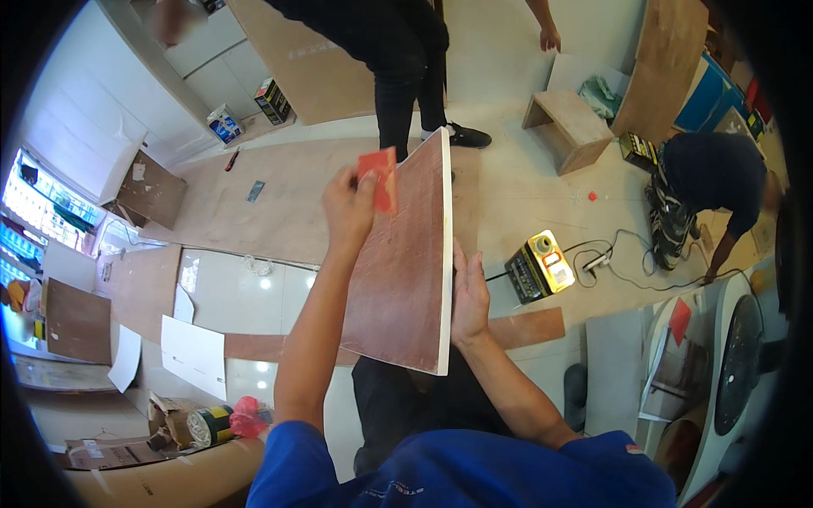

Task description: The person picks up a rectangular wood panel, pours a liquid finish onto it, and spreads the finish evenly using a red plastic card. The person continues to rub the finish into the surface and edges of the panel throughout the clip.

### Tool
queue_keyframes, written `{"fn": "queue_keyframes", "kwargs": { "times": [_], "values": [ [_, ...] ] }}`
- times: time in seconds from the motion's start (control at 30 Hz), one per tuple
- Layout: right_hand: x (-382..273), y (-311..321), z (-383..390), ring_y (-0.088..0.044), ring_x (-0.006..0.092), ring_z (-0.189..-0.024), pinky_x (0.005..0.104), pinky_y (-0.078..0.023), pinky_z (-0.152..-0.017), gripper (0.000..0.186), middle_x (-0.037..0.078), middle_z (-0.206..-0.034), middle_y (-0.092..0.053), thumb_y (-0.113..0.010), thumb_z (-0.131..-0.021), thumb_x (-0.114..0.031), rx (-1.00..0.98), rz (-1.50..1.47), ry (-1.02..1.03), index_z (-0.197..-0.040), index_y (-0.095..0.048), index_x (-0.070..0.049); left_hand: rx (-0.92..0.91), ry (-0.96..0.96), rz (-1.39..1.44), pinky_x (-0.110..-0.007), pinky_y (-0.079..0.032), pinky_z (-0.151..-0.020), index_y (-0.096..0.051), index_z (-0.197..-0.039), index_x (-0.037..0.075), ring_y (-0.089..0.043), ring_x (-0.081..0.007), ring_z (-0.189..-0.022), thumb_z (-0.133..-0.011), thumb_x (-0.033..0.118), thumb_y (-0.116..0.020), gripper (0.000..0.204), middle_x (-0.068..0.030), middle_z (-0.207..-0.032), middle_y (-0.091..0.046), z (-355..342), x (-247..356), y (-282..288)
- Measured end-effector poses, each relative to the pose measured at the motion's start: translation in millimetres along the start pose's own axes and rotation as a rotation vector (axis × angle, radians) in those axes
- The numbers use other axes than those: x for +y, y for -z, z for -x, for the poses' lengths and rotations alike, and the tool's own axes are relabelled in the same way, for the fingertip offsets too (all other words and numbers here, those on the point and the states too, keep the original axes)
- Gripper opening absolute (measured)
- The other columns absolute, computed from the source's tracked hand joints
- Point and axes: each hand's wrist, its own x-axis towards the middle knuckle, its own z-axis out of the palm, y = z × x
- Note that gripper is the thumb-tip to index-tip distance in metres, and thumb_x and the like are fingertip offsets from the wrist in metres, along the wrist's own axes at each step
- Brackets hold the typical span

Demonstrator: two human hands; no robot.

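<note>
My left hand (349, 207) pinches a red flat plastic spreader (378, 179) between thumb and fingers, close to the upper left edge of a brown wooden board (394, 271). The board is tilted up in front of me and has a white edge along its right side. Against that edge my right hand (471, 296) holds the board, with the thumb side uppermost and some fingers hidden behind it. Whether the spreader touches the board's face I cannot tell.
A person in black trousers (402, 72) stands just beyond the board. Another person (711, 173) bends over at the right. On the floor are a can with a yellow-lit top (542, 269), a power strip with cables (597, 261), a small wooden box (569, 129) and white sheets (193, 356).
</note>
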Motion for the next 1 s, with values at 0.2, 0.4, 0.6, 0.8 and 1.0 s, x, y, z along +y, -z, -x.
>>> {"fn": "queue_keyframes", "kwargs": {
  "times": [0.2, 0.4, 0.6, 0.8, 1.0],
  "values": [
    [-2, 15, -39, -0.043, 0.0246, -0.148, 0.0410, -0.033, -0.125, 0.074, 0.013, -0.163, -0.043, -0.025, -0.115, -0.055, -0.006, 0.103, 0.025, -0.167, -0.023, -0.002, -0.198, 0.092, -0.314, -0.050, -0.057, -0.078, -0.075, -0.091, 0.000, -0.073, -0.0451, -0.088, -0.094, 0.023, -0.067, 0.024, -0.0269, -0.093, -0.074, -85, -11, -82],
    [3, 16, -50, -0.033, 0.0232, -0.154, 0.0398, -0.026, -0.128, 0.070, 0.010, -0.170, -0.031, -0.024, -0.116, -0.052, -0.114, 0.086, 0.038, -0.170, -0.015, -0.008, -0.256, 0.112, -0.451, -0.052, -0.057, -0.083, -0.076, -0.093, 0.000, -0.073, -0.0461, -0.095, -0.097, 0.025, -0.067, 0.027, -0.0273, -0.096, -0.075, -86, 21, -112],
    [1, 11, -50, -0.036, 0.0228, -0.153, 0.0405, -0.029, -0.128, 0.073, 0.010, -0.168, -0.035, -0.026, -0.115, -0.055, -0.100, 0.025, 0.017, -0.169, -0.017, -0.008, -0.321, -0.014, -0.283, -0.047, -0.055, -0.071, -0.076, -0.082, 0.000, -0.072, -0.0419, -0.077, -0.083, 0.020, -0.076, 0.020, -0.0274, -0.079, -0.070, -79, 68, -106],
    [-5, 8, -49, -0.036, 0.0245, -0.153, 0.0418, -0.029, -0.127, 0.074, 0.011, -0.168, -0.035, -0.028, -0.114, -0.059, -0.172, 0.002, 0.011, -0.169, -0.019, -0.010, -0.162, 0.104, -0.083, -0.045, -0.056, -0.072, -0.078, -0.085, 0.000, -0.074, -0.0388, -0.078, -0.082, 0.018, -0.075, 0.018, -0.0251, -0.080, -0.072, -91, 12, -46],
    [-10, 18, -44, -0.040, 0.0275, -0.150, 0.0440, -0.033, -0.125, 0.077, 0.015, -0.165, -0.037, -0.023, -0.113, -0.062, -0.119, 0.057, 0.010, -0.167, -0.022, -0.007, -0.128, 0.282, -0.446, -0.048, -0.058, -0.077, -0.078, -0.089, 0.001, -0.075, -0.0421, -0.088, -0.083, 0.023, -0.076, 0.024, -0.0258, -0.089, -0.075, -44, -102, -61]
  ]
}}
